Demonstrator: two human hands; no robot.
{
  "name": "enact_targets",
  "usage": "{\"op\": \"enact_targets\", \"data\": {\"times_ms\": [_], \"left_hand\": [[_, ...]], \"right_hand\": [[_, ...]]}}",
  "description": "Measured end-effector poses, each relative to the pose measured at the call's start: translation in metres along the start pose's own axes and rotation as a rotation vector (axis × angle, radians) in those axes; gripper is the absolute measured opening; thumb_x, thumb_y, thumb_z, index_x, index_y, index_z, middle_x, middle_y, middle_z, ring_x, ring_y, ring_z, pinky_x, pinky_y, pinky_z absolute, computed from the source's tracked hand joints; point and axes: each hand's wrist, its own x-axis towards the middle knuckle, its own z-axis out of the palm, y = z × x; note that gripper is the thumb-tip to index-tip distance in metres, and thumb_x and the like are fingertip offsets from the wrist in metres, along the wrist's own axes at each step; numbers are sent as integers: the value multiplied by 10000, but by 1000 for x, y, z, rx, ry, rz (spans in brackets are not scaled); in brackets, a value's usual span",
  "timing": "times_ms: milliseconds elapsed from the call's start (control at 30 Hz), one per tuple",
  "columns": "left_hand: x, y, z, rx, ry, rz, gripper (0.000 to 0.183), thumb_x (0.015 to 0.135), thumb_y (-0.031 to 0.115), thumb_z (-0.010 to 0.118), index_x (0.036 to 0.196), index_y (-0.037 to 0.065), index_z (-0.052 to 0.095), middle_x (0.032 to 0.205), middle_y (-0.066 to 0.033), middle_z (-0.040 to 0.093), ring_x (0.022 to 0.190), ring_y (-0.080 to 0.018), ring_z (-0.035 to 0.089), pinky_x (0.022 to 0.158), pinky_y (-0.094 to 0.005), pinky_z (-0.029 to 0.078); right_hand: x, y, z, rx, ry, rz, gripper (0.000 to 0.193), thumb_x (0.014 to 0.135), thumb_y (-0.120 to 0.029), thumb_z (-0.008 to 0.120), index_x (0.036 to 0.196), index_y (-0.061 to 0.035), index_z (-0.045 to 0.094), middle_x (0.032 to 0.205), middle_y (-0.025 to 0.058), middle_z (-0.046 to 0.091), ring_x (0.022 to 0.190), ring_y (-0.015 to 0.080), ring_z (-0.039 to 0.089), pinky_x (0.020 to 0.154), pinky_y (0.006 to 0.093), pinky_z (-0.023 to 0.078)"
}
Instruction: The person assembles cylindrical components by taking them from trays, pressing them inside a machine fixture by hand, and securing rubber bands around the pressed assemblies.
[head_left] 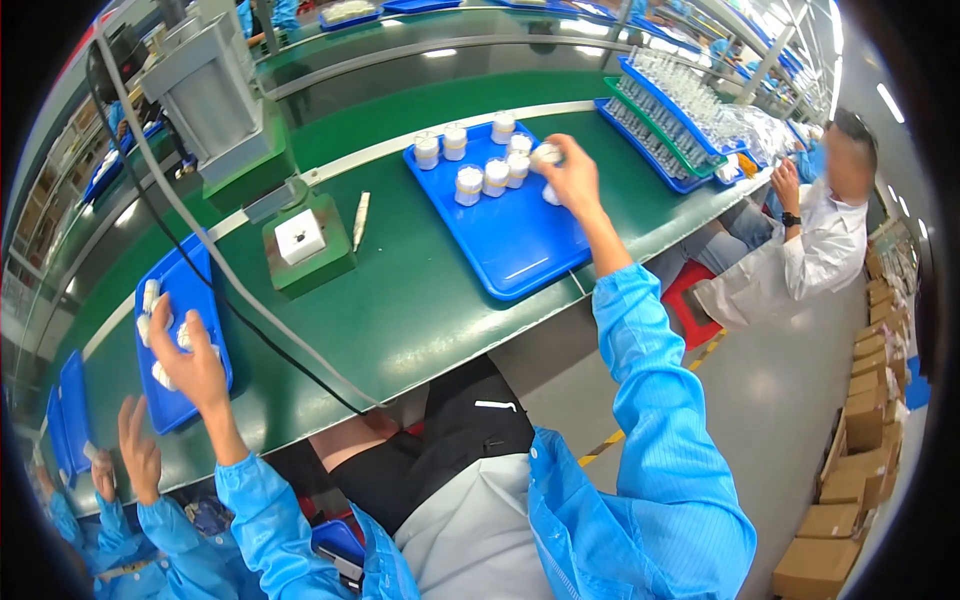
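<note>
At the far right of the larger blue tray [515,262], my right hand [574,182] pinches a white cylindrical part [545,156] between thumb and fingers. Another white piece [550,195] shows partly behind that hand. Several similar white, round-topped parts [468,186] stand upright on the same tray, toward its far side. My left hand [190,362] hovers at a narrower blue tray [222,350] on the left, its fingers spread and nothing visible in them. White parts [151,296] lie in that tray around my fingers, some of them partly hidden by the hand.
Between the trays stands a press [205,85] with a white block [299,237] on its green base. A thin stick [361,220] lies beside it. A cable [290,355] crosses the left side. Stacked trays [660,125] and a seated person [800,230] are right; a co-worker's hand [138,450] is left.
</note>
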Motion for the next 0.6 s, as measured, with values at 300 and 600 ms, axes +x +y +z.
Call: {"op": "enact_targets", "data": {"times_ms": [300, 600], "left_hand": [[-5, 59, 71, -419, -257, -130, 382, 939, 156, 669, 1284, 0, 619, 1162, -140, 689, 1089, -230, 650, 954, -368, 511], [-13, 60, 110, -406, -314, -5, 384, 886, 34, 601, 1268, 32, 641, 1195, -197, 640, 1093, -370, 627, 962, -454, 508]], "right_hand": [[-46, -162, 46, 1050, -271, -70, 478, 847, -84, 810, 1258, 26, 592, 1115, 126, 701, 915, 156, 695, 728, 276, 570], [-58, -247, 155, 998, -666, -25, 453, 810, -62, 808, 1228, 23, 658, 1090, 87, 716, 898, 141, 668, 767, 302, 540]]}}
